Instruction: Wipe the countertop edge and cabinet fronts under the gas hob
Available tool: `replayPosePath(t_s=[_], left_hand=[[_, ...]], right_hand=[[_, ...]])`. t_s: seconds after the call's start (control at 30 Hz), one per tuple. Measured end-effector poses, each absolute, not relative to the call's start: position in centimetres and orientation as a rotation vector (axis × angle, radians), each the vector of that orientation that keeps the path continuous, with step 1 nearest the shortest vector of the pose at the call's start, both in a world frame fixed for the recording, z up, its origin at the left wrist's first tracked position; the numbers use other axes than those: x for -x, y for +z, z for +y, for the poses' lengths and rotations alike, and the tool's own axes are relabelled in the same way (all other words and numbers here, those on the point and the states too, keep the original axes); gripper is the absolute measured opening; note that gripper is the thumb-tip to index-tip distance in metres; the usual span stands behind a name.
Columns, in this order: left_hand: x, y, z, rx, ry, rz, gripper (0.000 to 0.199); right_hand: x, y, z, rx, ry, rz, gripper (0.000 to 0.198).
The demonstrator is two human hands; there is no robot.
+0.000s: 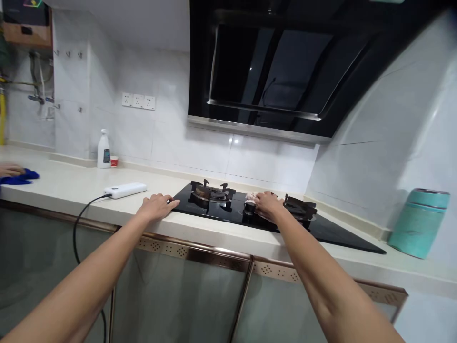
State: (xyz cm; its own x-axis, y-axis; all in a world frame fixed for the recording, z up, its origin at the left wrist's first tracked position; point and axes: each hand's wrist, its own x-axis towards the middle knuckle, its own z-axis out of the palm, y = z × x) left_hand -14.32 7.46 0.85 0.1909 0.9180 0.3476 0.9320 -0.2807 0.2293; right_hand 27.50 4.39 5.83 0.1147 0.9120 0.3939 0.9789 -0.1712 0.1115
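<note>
A black glass gas stove [342, 233] is set into the pale countertop [82, 178]. My left hand [157, 207] lies on the counter at the stove's left front corner, its fingers spread and touching the surface. Over the middle of the stove, my right hand [269, 205] is closed on a crumpled whitish cloth [251, 196], mostly hidden under the fingers. Just in front of the cloth is a black control knob [249, 207]. The left burner [210, 193] stands between my hands. My right hand and forearm partly cover the right burner [300, 208].
A white power bank [126, 189] with a black cable [75, 233] lies left of my left hand. Behind stand a spray bottle [104, 150] and small red tub [114, 161]. Another person's hand [11, 169] rests on a blue cloth [21, 177]. A turquoise container [421, 224] stands right; a range hood [264, 71] overhangs.
</note>
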Motion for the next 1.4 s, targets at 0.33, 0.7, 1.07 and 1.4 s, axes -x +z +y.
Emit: replayPosePath(t_s=[0.33,0.7,1.07,1.4], left_hand=[[14.0,0.8,7.2,2.388,-0.677,-1.881,0.066],[14.0,0.9,6.9,2.37,-0.673,-1.896,0.064],[13.9,0.6,7.2,2.361,-0.703,-1.886,0.063],[13.9,0.6,7.0,2.365,-0.728,-1.891,0.062]], right_hand=[[-27.9,4.5,1.4,2.263,-0.648,-2.105,0.037],[-28.0,6.9,2.7,2.336,-0.459,-2.104,0.053],[-28.6,5.5,2.8,2.189,-0.596,-2.127,0.034],[-30.6,7.7,3.1,2.037,-0.495,-1.857,0.017]])
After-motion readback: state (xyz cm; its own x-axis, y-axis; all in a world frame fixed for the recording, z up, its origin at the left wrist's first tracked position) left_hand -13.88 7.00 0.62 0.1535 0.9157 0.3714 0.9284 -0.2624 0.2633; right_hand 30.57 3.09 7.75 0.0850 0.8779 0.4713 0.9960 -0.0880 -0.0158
